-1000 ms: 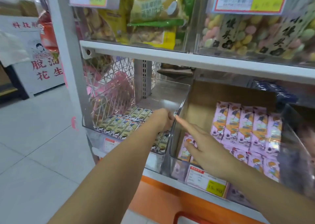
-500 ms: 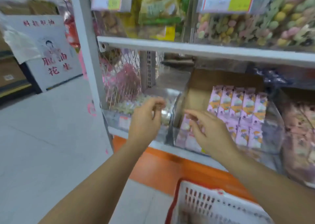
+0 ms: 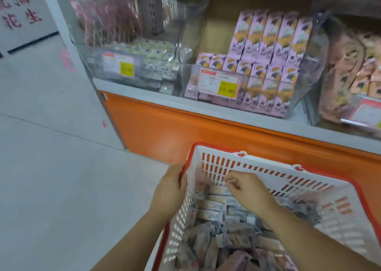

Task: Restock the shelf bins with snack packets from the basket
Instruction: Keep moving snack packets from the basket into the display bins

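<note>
The fingers of the left hand [image 3: 168,190] curl over the left rim of the white slotted plastic basket with red trim [image 3: 268,161], near its far-left corner. The right hand [image 3: 247,192] has its fingers bent above the pale foil snack packets [image 3: 214,213] heaped inside by the basket's far wall; whether they pinch one cannot be told. The clear plastic shelf bins [image 3: 189,80] stand beyond.

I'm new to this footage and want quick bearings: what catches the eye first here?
A red-rimmed white basket full of packets fills the lower centre. The left hand grips its left rim, and the right hand is inside, just above the packets. Behind it, rows of pink boxes stand in a clear bin over the orange shelf base.
</note>
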`<state>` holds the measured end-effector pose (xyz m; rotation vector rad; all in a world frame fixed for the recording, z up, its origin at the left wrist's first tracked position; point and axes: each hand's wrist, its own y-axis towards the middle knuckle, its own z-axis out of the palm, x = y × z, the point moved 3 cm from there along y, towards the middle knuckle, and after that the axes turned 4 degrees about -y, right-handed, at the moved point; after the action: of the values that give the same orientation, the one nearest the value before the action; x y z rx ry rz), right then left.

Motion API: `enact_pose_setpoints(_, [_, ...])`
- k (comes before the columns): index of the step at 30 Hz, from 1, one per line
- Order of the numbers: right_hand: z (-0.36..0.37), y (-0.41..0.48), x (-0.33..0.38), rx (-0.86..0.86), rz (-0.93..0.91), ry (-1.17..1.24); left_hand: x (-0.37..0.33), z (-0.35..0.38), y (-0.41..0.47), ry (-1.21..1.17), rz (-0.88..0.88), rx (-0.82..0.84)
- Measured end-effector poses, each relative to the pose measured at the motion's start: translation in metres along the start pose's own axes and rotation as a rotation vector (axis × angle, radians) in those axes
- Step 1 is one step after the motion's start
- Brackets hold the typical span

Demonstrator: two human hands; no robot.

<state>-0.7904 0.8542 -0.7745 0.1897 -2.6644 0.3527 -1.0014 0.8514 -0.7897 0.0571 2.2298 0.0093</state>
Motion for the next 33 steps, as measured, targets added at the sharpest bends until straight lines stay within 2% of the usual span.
enact_pose_setpoints(6, [0.056, 0.029, 0.000, 0.234, 0.010, 0.070, 0.003, 0.005, -0.004, -0.044, -0.031, -0.039])
enact_pose_setpoints(10, [0.097, 0.052, 0.007, 0.376, -0.013, 0.031, 0.002, 0.005, -0.003, -0.054, -0.048, -0.044])
enact_pose_setpoints(15, [0.124, 0.066, 0.003, 0.439, 0.012, 0.042, 0.005, 0.006, -0.002, -0.046, -0.050, -0.038])
enact_pose_setpoints(18, [0.125, 0.068, 0.002, 0.415, 0.018, 0.118, 0.007, 0.006, -0.002, -0.047, -0.055, -0.035])
enact_pose_setpoints(23, [0.103, 0.062, 0.003, 0.286, 0.081, 0.194, 0.007, 0.006, -0.001, -0.030, -0.054, -0.019])
enact_pose_setpoints(29, [0.025, 0.051, 0.024, 0.343, 0.011, 0.094, -0.002, 0.002, -0.002, 0.082, -0.036, -0.011])
enact_pose_setpoints(33, [-0.047, 0.033, 0.060, 0.406, -0.056, -0.072, -0.013, -0.001, -0.003, 0.292, 0.046, 0.097])
